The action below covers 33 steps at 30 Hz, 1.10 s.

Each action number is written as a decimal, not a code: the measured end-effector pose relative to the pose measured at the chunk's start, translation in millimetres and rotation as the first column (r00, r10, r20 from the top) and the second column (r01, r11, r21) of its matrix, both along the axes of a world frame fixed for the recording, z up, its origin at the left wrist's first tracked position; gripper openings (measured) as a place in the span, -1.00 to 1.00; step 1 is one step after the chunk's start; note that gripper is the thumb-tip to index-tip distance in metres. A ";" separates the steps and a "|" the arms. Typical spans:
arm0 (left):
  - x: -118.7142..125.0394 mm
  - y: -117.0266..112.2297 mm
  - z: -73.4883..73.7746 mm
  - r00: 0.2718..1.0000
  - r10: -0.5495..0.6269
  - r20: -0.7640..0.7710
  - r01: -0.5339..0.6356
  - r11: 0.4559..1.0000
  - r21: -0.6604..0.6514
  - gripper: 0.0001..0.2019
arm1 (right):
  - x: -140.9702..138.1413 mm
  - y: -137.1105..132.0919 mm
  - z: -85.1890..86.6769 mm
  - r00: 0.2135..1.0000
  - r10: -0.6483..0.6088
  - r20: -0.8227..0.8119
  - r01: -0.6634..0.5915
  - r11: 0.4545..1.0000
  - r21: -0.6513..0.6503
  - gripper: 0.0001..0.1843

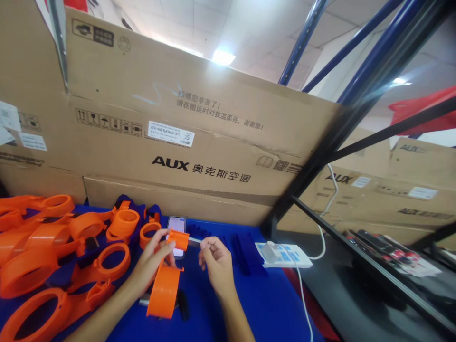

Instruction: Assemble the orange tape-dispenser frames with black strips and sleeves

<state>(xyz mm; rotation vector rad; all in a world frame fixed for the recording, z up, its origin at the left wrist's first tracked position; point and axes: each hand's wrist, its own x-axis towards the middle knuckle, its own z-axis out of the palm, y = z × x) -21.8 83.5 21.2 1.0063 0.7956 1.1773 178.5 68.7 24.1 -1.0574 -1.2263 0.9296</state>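
Observation:
My left hand (153,259) is closed around an orange plastic ring-shaped part (166,287), gripping it near its short handle end (178,239). My right hand (215,261) is pinched on a thin pale strip (195,241) that reaches toward the handle end of the orange part. Both hands are held over a blue cloth (270,304). A phone (176,228) with a lit screen lies just behind the held part.
Several more orange ring parts (53,247) are heaped at the left. Large AUX cardboard boxes (178,142) stand behind. A white power strip (283,254) with a cable lies to the right, beside a dark metal rack frame (356,109). A small black piece (183,306) lies under the held part.

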 end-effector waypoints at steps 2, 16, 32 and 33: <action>0.7 -1.5 -1.7 1.000 -0.004 -0.004 0.004 1.000 0.003 -0.48 | -0.1 -0.5 2.0 1.000 -0.015 -0.021 0.015 1.000 -0.003 -0.64; 5.0 -3.7 1.3 0.998 0.008 0.058 -0.006 0.999 -0.038 -0.60 | 0.0 -0.5 7.8 0.998 -0.019 -0.052 0.020 1.000 0.020 -0.63; 3.0 -4.1 -2.0 0.997 -0.045 0.065 0.046 0.999 -0.017 -0.70 | 1.6 -0.5 5.5 0.997 -0.037 -0.068 0.038 0.999 0.009 -0.65; 3.0 -3.6 -2.5 0.997 -0.036 0.067 0.037 0.999 -0.015 -0.71 | 1.2 -1.0 6.3 0.997 -0.031 -0.064 0.032 0.999 0.010 -0.65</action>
